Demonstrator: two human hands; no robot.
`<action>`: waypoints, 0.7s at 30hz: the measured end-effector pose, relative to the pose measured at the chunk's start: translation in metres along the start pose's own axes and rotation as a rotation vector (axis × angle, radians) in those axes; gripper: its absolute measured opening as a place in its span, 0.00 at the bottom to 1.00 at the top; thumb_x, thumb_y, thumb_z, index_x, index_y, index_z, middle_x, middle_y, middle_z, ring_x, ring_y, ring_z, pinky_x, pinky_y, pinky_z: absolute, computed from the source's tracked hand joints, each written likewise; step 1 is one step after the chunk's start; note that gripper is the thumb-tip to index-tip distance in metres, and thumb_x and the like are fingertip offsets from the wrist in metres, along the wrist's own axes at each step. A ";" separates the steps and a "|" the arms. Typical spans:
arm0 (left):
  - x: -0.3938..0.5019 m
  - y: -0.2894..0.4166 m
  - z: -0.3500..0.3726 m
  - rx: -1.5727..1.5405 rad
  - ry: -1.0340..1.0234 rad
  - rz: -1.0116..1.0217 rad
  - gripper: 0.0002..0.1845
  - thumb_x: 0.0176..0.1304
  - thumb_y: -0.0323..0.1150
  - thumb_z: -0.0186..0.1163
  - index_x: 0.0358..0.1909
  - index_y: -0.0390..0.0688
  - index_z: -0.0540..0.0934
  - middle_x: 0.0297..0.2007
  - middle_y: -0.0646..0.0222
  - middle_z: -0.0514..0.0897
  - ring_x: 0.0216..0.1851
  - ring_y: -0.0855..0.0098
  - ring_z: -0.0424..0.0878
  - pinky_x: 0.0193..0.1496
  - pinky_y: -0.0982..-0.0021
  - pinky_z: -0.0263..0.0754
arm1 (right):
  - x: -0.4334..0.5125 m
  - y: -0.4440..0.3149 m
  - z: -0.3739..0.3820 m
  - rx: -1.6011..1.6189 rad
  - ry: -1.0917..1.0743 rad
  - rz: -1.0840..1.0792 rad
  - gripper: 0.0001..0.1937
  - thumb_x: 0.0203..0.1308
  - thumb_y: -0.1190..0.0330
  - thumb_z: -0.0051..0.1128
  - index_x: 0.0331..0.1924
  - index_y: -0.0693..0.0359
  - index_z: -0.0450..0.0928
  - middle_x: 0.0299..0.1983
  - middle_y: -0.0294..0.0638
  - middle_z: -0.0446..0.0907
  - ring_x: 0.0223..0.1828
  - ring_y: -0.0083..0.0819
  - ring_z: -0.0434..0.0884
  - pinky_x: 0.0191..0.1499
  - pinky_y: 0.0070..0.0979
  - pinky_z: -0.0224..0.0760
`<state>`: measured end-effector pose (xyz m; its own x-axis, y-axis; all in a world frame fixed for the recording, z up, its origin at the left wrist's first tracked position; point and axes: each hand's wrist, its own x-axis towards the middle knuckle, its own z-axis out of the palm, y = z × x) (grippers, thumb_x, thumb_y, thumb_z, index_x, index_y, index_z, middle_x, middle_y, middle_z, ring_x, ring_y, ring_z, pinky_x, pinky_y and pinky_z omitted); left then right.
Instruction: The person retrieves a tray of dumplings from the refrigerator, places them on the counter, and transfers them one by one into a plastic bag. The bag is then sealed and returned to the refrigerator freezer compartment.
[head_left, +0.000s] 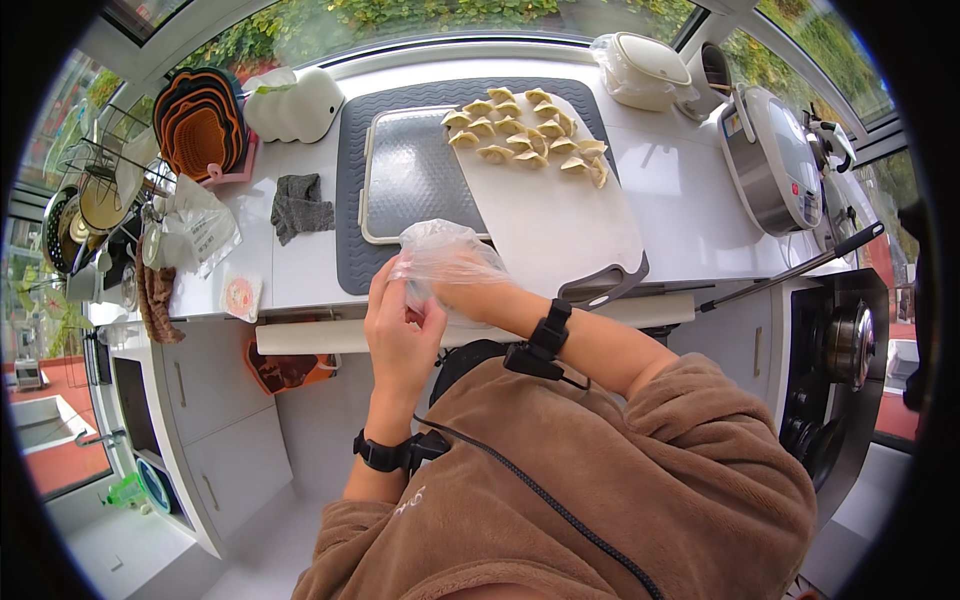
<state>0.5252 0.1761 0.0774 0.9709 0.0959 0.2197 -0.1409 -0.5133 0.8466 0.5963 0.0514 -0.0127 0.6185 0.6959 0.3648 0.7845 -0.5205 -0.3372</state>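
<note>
My left hand (405, 315) pinches the edge of a clear plastic bag (442, 240) at the counter's front edge. My right hand (469, 289) is inside or behind the bag, so its fingers are hard to make out. Beyond them, a white cutting board (555, 217) with a grey handle lies at a slant, partly over a metal tray (420, 169) with a pale rim. Several folded dumplings (517, 141) sit at the board's far end. Tray and board rest on a grey ridged mat (356, 135).
Left of the mat lie a grey cloth (300, 206), a plastic packet (206, 225) and nested orange baskets (199, 135). A rice cooker (772, 161) and a lidded white container (649, 71) stand to the right. A dark-handled rod (795, 266) juts over the counter's front right.
</note>
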 end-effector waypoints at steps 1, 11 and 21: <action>0.001 0.000 0.000 0.000 -0.001 0.007 0.26 0.52 0.17 0.59 0.57 0.30 0.74 0.58 0.59 0.75 0.29 0.82 0.78 0.29 0.81 0.75 | 0.002 0.004 0.000 0.018 0.034 -0.037 0.20 0.52 0.75 0.55 0.53 0.65 0.77 0.46 0.45 0.81 0.50 0.42 0.79 0.51 0.35 0.73; 0.021 0.006 0.000 -0.028 -0.027 0.009 0.30 0.51 0.16 0.57 0.60 0.31 0.71 0.59 0.59 0.74 0.27 0.82 0.77 0.28 0.80 0.74 | 0.019 -0.001 -0.045 0.130 -0.090 0.085 0.13 0.56 0.74 0.56 0.46 0.61 0.79 0.39 0.49 0.81 0.40 0.46 0.81 0.43 0.37 0.74; 0.023 0.020 -0.021 0.004 -0.037 0.057 0.31 0.48 0.14 0.55 0.59 0.38 0.72 0.60 0.60 0.72 0.26 0.79 0.75 0.25 0.79 0.70 | -0.015 0.138 -0.090 -0.401 0.196 0.692 0.08 0.54 0.64 0.65 0.39 0.50 0.85 0.31 0.37 0.82 0.36 0.36 0.82 0.36 0.36 0.73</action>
<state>0.5405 0.1861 0.1093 0.9678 0.0347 0.2494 -0.1956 -0.5200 0.8315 0.6995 -0.0751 0.0131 0.9355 0.0728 0.3459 0.1562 -0.9630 -0.2197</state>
